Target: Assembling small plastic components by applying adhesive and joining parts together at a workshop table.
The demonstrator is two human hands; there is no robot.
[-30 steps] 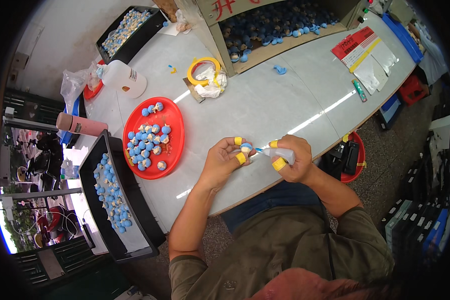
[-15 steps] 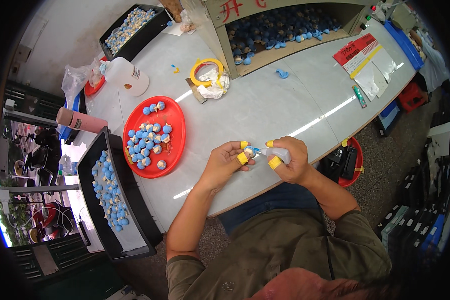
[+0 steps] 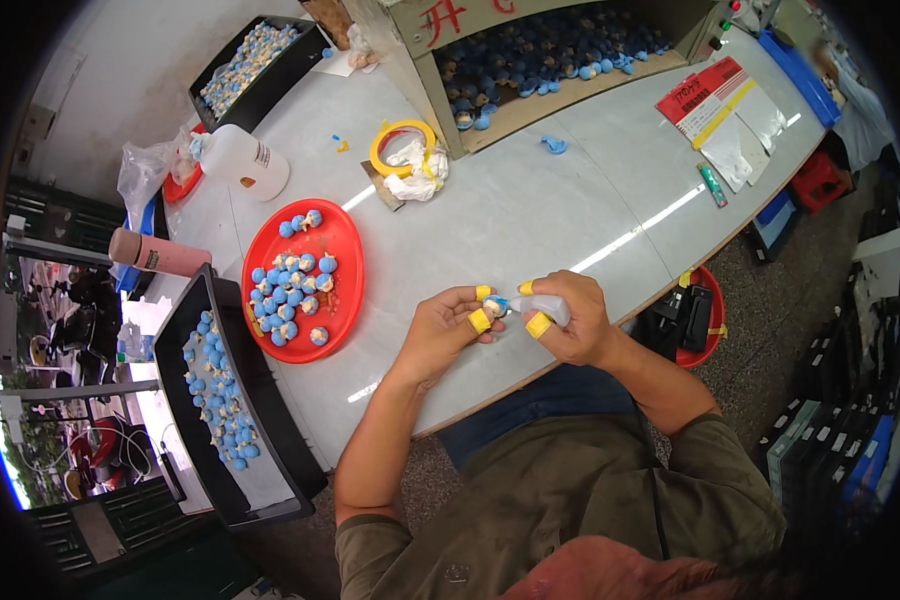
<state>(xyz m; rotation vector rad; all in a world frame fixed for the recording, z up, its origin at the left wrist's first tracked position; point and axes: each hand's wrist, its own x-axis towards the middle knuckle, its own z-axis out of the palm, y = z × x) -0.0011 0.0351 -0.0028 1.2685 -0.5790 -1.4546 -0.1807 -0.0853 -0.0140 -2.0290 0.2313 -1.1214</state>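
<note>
Between the yellow-taped thumb and fingers of my left hand (image 3: pixel 450 325) is a small blue-and-cream figure piece (image 3: pixel 495 306). My right hand (image 3: pixel 577 318) is closed round a small translucent squeeze bottle (image 3: pixel 548 308), whose narrow tip points left and meets the piece, as far as I can see. Yellow tape wraps the right thumb and a finger as well. Both hands are above the near edge of the grey table (image 3: pixel 530 220). To their left, a round red tray (image 3: pixel 350 290) holds several similar blue-and-cream pieces.
A black bin (image 3: pixel 270 440) of pieces stands at the left, another black bin (image 3: pixel 260 95) at the back. Nearby are a white jug (image 3: pixel 255 165), pink bottle (image 3: pixel 160 252) and yellow tape roll (image 3: pixel 378 150). An open-fronted box (image 3: pixel 440 125) holds blue pieces. Red card (image 3: pixel 705 100) lies right.
The view has shifted slightly, so the table things sit a little differently in the picture. Both hands keep nearly the same pose, with the bottle tip still at the piece.
</note>
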